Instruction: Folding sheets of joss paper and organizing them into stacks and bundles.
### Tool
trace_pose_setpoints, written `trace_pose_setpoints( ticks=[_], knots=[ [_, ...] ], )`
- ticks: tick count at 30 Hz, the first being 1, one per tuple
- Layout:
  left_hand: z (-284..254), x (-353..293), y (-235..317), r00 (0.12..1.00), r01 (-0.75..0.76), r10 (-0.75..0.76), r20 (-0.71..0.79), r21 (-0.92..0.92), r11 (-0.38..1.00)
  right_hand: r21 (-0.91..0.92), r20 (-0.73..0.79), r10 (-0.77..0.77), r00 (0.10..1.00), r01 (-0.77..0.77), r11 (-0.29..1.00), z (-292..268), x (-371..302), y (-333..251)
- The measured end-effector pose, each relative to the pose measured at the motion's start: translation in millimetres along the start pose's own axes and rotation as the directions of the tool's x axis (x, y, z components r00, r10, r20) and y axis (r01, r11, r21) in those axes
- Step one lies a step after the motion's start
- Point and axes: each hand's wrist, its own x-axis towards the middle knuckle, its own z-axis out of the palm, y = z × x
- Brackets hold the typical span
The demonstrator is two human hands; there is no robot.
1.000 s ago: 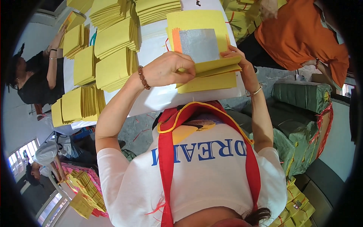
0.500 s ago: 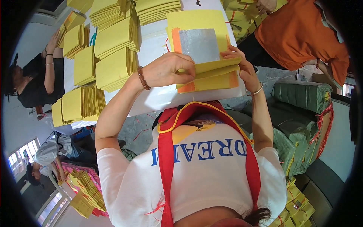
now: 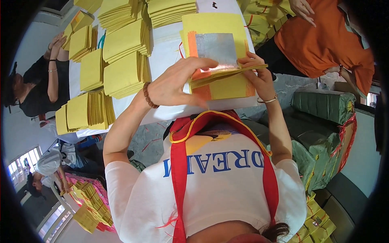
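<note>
In front of me on the white table lies a stack of yellow paper sheets (image 3: 210, 22) with orange bands. A silver square (image 3: 216, 46) shows on the top one. The near edge of the upper paper is turned up into a fold (image 3: 227, 73). My right hand (image 3: 259, 77) grips the right end of this fold between thumb and fingers. At its left end my left hand (image 3: 174, 83) is open, thumb and fingers spread apart. Its index finger reaches over the silver square's lower corner; the thumb is slightly blurred.
Piles of folded yellow paper (image 3: 125, 73) cover the table's left side. A person in black (image 3: 42, 85) is at the far left, another in orange (image 3: 320, 44) at the right. Wrapped green bales (image 3: 322, 105) stand to my right. A red cord (image 3: 180, 49) lies beside the sheets.
My left hand has let go of the fold's left end and spread its fingers. My right hand has stayed on the right end, and the fold has tipped flatter.
</note>
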Motion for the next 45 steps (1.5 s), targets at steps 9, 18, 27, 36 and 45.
trace_pose_setpoints(
  ticks=[9, 18, 27, 36, 45],
  knots=[
    [18, -3, -48, 0.938, -0.027, 0.297, -0.177, 0.818, 0.574, -0.063, -0.056, -0.115, 0.992, 0.112, 0.992, 6, 3, -7],
    [21, -18, 2, 0.917, -0.120, 0.394, -0.060, 0.901, 0.417, -0.483, 0.060, -0.355, 0.933, 0.338, 0.807, -9, -4, -44],
    [31, -38, -2, 0.990, -0.039, 0.118, -0.074, 0.668, 0.743, -0.441, 0.307, -0.185, 0.933, 0.312, 0.841, -7, -15, -59],
    [27, -19, -17, 0.886, 0.413, -0.415, -0.207, -0.057, 0.909, -0.045, 0.002, 0.367, 0.930, -0.367, 0.929, 8, -9, -65],
    [29, -7, -42, 0.800, 0.364, -0.519, -0.302, -0.444, 0.819, -0.127, -0.142, 0.216, 0.966, -0.234, 0.964, 11, 4, -62]
  ],
)
